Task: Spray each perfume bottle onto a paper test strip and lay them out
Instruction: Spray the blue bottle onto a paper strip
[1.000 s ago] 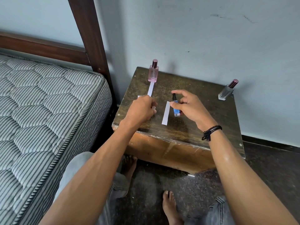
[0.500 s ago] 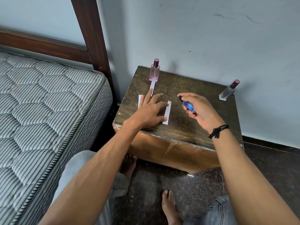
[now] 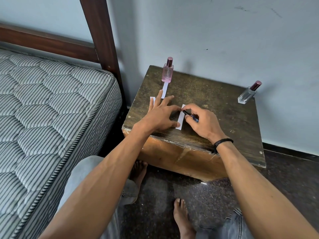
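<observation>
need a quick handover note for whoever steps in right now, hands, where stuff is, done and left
Left hand: open, flat on the wooden table, thumb pinning the near end of the middle strip.
Right hand: shut on the small blue bottle, tilted, its dark nozzle at that strip.
Pink bottle: upright at the back left, capped, a strip lying in front of it, so it looks done.
Third strip: left of the hand, partly covered.
Clear bottle: back right by the wall, capped, no strip near it.
Left: spray blue, set it down, then do the clear one.
</observation>
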Action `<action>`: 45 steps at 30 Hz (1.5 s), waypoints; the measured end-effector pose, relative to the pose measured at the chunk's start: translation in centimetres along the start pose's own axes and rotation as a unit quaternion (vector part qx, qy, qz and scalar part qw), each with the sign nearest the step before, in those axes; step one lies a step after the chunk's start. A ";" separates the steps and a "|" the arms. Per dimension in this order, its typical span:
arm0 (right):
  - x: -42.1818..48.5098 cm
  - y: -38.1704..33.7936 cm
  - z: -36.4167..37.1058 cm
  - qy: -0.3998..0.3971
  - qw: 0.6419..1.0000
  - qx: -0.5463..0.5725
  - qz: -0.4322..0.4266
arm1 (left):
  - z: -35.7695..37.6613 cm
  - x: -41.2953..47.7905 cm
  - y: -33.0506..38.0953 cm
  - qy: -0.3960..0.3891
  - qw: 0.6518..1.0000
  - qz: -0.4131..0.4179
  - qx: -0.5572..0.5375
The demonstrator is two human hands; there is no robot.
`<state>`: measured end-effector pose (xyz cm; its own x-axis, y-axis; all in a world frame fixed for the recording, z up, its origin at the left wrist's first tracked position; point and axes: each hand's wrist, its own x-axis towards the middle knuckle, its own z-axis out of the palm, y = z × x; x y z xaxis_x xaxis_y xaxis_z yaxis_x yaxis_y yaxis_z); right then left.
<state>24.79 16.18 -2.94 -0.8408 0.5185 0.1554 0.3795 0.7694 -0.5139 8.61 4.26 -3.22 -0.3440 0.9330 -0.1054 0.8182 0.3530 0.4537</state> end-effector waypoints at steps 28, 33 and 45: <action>0.2 -0.3 0.8 -0.005 0.994 -0.098 -0.039 | 0.2 0.2 -0.2 -0.019 0.999 -0.027 -0.015; 0.2 -0.3 0.8 -0.007 0.994 -0.100 -0.035 | 0.2 0.2 -0.1 -0.021 0.999 -0.029 -0.012; 0.2 -0.4 0.8 -0.013 0.994 -0.104 -0.037 | 0.2 0.3 -0.1 -0.027 0.999 -0.034 -0.011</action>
<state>24.13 15.70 -3.41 -0.8782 0.4494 0.1637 0.3847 0.8671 -0.3164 8.47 4.47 -3.46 -0.3729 0.9093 -0.1847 0.7828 0.4151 0.4635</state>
